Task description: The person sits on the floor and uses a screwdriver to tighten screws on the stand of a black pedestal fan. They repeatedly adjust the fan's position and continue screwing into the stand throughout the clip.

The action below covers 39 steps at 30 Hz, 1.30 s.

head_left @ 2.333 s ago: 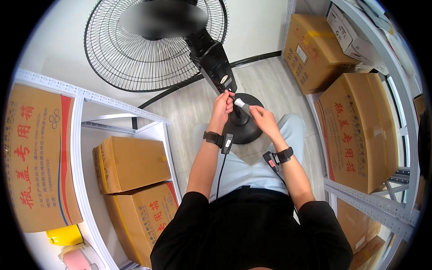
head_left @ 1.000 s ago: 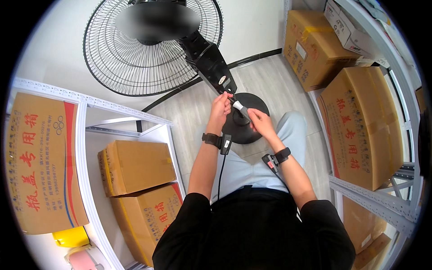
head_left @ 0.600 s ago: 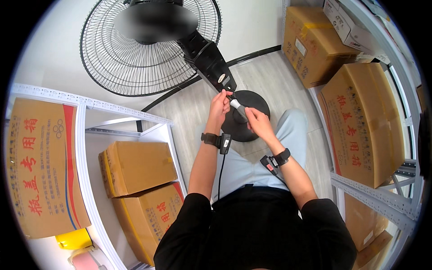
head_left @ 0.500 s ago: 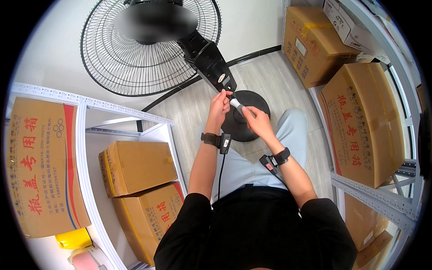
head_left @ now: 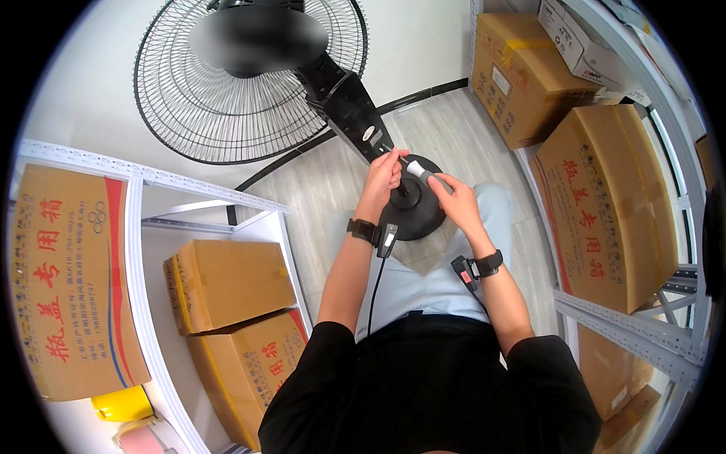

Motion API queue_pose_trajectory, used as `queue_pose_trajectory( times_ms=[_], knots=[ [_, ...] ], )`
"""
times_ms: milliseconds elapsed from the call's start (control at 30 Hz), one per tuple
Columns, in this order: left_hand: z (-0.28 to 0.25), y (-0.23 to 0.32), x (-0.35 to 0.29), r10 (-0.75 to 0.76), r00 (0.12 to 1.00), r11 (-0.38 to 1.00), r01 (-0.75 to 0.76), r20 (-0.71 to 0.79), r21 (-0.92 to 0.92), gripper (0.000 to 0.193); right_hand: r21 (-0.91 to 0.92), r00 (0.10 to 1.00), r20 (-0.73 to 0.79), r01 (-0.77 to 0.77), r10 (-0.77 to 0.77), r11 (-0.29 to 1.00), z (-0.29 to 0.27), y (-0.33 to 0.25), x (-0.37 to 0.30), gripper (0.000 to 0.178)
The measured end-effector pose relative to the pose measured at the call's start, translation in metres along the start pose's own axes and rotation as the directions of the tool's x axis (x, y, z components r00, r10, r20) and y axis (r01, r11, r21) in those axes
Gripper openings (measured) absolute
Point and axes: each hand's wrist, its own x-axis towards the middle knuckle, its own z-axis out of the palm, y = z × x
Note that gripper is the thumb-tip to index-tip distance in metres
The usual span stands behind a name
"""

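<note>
In front of me stands a black pedestal fan (head_left: 349, 110) with a wire cage, its round base (head_left: 423, 216) on the floor. My right hand (head_left: 457, 203) is closed around the grey and white handle of a screwdriver (head_left: 419, 170), whose dark shaft points up and left at the lower end of the fan's column. My left hand (head_left: 384, 180) is beside that lower end, with thumb and forefinger pinched together close to the shaft. What those fingertips hold, if anything, is too small to make out.
Metal shelves flank me. Cardboard boxes fill the left rack (head_left: 79, 280), with smaller cartons (head_left: 234, 284) below. More boxes (head_left: 605, 212) stand on the right shelves, near my right arm. Black straps with small modules and cables sit on both wrists. A white wall is behind the fan.
Both hands have moved a little right and down. The screwdriver has shifted the same way, its handle now farther from the fan's column. The fan shows slightly further left in the view.
</note>
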Motion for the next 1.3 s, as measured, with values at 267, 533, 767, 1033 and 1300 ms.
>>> queue_pose_trajectory(
  times_ms=[267,533,767,1033,1300],
  knots=[
    [0.007,0.007,0.027,-0.004,0.999,0.999,0.002,-0.035,-0.037,0.029,-0.015,1.000,-0.031,-0.002,0.001,1.000,0.010,-0.005,0.022,0.044],
    [0.005,0.007,0.035,-0.018,0.995,0.997,0.011,-0.094,-0.078,0.024,-0.118,0.975,-0.083,0.195,-0.205,0.974,-0.002,-0.001,0.047,0.041],
    [-0.020,-0.010,0.022,-0.034,0.981,0.999,0.029,-0.192,-0.030,0.016,-0.146,0.979,0.115,0.185,-0.169,0.972,-0.027,-0.014,0.058,0.043],
    [-0.017,-0.003,0.017,-0.043,0.986,0.993,0.024,-0.161,-0.118,0.015,0.004,0.965,0.217,-0.150,0.145,0.989,-0.018,-0.013,0.065,0.048],
    [0.006,0.010,0.030,-0.007,0.995,0.984,-0.012,-0.104,-0.177,0.028,-0.159,0.991,-0.007,0.131,-0.134,0.979,-0.004,-0.002,0.054,0.039]
  ],
)
